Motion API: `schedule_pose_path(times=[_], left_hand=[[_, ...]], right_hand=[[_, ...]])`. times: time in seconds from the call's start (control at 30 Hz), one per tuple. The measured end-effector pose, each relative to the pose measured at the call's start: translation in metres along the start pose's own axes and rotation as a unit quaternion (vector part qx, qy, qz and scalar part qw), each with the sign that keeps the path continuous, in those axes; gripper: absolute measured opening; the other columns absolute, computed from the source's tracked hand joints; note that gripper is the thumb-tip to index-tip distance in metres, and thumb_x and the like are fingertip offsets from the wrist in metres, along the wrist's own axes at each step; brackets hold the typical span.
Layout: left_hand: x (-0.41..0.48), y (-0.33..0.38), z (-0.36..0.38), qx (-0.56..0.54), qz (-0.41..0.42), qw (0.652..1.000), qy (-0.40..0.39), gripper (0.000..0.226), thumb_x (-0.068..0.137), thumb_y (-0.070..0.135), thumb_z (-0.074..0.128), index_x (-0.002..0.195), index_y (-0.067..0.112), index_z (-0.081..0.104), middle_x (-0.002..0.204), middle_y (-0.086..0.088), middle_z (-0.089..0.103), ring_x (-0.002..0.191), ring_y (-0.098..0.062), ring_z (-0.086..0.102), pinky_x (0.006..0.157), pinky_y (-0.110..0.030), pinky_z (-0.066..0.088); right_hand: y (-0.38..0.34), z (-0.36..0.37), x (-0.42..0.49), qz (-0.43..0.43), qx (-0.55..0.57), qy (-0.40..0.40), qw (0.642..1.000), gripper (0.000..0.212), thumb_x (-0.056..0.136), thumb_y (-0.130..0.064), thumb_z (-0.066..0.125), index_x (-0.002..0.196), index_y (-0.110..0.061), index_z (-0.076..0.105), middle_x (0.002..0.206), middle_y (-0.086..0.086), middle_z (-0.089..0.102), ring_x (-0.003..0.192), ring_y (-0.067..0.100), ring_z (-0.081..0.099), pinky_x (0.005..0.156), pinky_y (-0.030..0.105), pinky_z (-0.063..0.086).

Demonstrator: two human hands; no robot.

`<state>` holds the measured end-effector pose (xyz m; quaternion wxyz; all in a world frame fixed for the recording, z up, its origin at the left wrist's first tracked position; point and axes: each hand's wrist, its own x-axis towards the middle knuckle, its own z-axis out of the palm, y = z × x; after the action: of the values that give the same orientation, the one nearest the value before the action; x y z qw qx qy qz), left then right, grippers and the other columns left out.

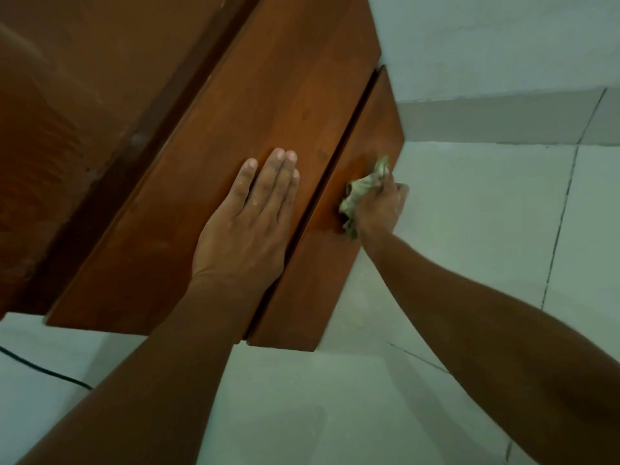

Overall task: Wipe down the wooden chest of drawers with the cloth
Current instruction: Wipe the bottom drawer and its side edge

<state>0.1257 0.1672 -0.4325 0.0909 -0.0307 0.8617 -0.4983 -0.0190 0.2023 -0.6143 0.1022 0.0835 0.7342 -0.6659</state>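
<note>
Looking steeply down the front of a wooden chest of drawers (235, 105), standing against a pale wall (486, 38) on a tiled floor (469, 229). Two drawer fronts visible, split by a dark gap running from far right to near left: a wide upper front (174, 236) and a narrower lower front (302, 283) nearer the floor.

Left hand (248, 226) laid flat on the upper front, fingers straight and close together, thumb not visible; gripping nothing. Probably placed there to steady the body while leaning over, or to keep the drawer pushed in during rubbing.

Right hand (379, 209) reaching lower and further right, fingers curled round a bunched greenish cloth (359, 193). Cloth pressed against the lower front near its far right end, close to the chest's edge. Bunching likely gives a firm pad for rubbing. A glossier patch around the cloth, possibly dampness, though hard to confirm.

Pale smudges on both hands. A thin dark cable (43, 370) lying across the floor at near left, well apart from the chest.
</note>
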Motion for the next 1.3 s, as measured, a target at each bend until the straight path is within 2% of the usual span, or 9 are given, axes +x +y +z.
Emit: schedule_pose_path(times=[0.17, 0.37, 0.6, 0.73, 0.83, 0.93, 1.03, 1.17, 1.3], left_hand=[[0.000, 0.002, 0.001, -0.015, 0.006, 1.000, 0.003, 0.064, 0.099, 0.027, -0.007, 0.150, -0.007, -0.026, 0.160, -0.029, -0.029, 0.151, -0.039, -0.024, 0.121, -0.054, -0.015], [0.000, 0.001, 0.008, -0.022, 0.004, 0.999, 0.027, 0.066, 0.100, 0.030, -0.004, 0.152, -0.007, -0.020, 0.161, -0.030, -0.025, 0.152, -0.041, -0.021, 0.119, -0.054, -0.018], [0.000, 0.002, 0.011, -0.037, -0.007, 0.998, 0.054, 0.067, 0.101, 0.029, 0.005, 0.154, -0.007, -0.015, 0.162, -0.030, -0.022, 0.153, -0.041, -0.017, 0.122, -0.054, -0.010], [-0.001, 0.001, 0.007, -0.031, -0.005, 0.998, 0.045, 0.069, 0.099, 0.032, 0.001, 0.153, -0.007, -0.017, 0.161, -0.030, -0.026, 0.152, -0.041, -0.020, 0.121, -0.054, -0.014], [-0.002, 0.001, 0.007, -0.039, -0.008, 0.998, 0.056, 0.070, 0.099, 0.032, 0.001, 0.153, -0.007, -0.017, 0.161, -0.030, -0.025, 0.152, -0.041, -0.020, 0.121, -0.054, -0.016], [-0.001, 0.002, 0.008, -0.050, -0.012, 0.997, 0.059, 0.067, 0.101, 0.030, 0.004, 0.154, -0.007, -0.013, 0.163, -0.029, -0.021, 0.153, -0.040, -0.018, 0.122, -0.053, -0.014], [0.001, 0.003, 0.012, -0.066, -0.015, 0.995, 0.071, 0.067, 0.102, 0.029, 0.009, 0.156, -0.007, -0.007, 0.164, -0.029, -0.014, 0.154, -0.040, -0.013, 0.124, -0.053, -0.010], [0.002, 0.001, 0.012, -0.050, -0.009, 0.998, 0.048, 0.068, 0.101, 0.031, 0.006, 0.155, -0.007, -0.012, 0.163, -0.030, -0.019, 0.153, -0.041, -0.017, 0.122, -0.054, -0.015], [0.001, 0.002, 0.011, -0.042, -0.008, 0.999, 0.026, 0.065, 0.102, 0.028, 0.002, 0.153, -0.006, -0.018, 0.161, -0.030, -0.025, 0.152, -0.041, -0.019, 0.121, -0.054, -0.015]], right_hand=[[0.042, 0.015, -0.103, -0.230, 0.048, -0.104, 0.966, 0.049, 0.108, -0.017, 0.032, 0.156, -0.010, 0.029, 0.165, 0.006, 0.026, 0.153, 0.018, 0.021, 0.127, 0.038, 0.015], [0.027, 0.041, -0.011, -0.258, 0.046, -0.053, 0.964, 0.053, 0.107, -0.019, 0.025, 0.157, -0.004, 0.017, 0.167, 0.014, 0.015, 0.156, 0.023, 0.006, 0.126, 0.051, 0.011], [-0.002, 0.024, 0.107, -0.014, 0.023, -0.058, 0.998, 0.052, 0.105, -0.019, 0.036, 0.156, -0.022, 0.031, 0.161, 0.005, 0.035, 0.148, 0.026, 0.033, 0.122, 0.041, 0.028], [0.006, 0.015, 0.086, 0.176, 0.106, -0.008, 0.979, 0.035, 0.096, -0.027, 0.054, 0.130, -0.030, 0.065, 0.111, 0.006, 0.073, 0.091, 0.022, 0.072, 0.082, 0.036, 0.061], [0.007, 0.010, 0.027, 0.038, 0.141, 0.006, 0.989, 0.033, 0.092, -0.044, 0.053, 0.120, -0.036, 0.068, 0.101, -0.001, 0.075, 0.088, 0.019, 0.073, 0.083, 0.042, 0.061], [-0.004, 0.016, -0.035, -0.221, 0.098, 0.001, 0.970, 0.038, 0.102, -0.022, 0.048, 0.137, -0.016, 0.060, 0.141, -0.001, 0.059, 0.129, 0.014, 0.055, 0.109, 0.027, 0.040], [-0.008, 0.031, -0.024, -0.331, 0.056, 0.014, 0.942, 0.047, 0.106, -0.018, 0.033, 0.150, -0.006, 0.041, 0.157, -0.004, 0.031, 0.150, 0.016, 0.030, 0.122, 0.039, 0.024], [-0.014, 0.035, 0.068, -0.148, 0.038, -0.025, 0.988, 0.053, 0.107, -0.025, 0.022, 0.157, -0.009, 0.023, 0.165, 0.008, 0.022, 0.154, 0.020, 0.019, 0.126, 0.042, 0.016], [-0.017, 0.017, 0.106, -0.015, -0.076, -0.053, 0.996, 0.047, 0.103, -0.021, 0.036, 0.150, -0.018, 0.042, 0.149, 0.012, 0.051, 0.137, 0.033, 0.048, 0.116, 0.044, 0.038]])
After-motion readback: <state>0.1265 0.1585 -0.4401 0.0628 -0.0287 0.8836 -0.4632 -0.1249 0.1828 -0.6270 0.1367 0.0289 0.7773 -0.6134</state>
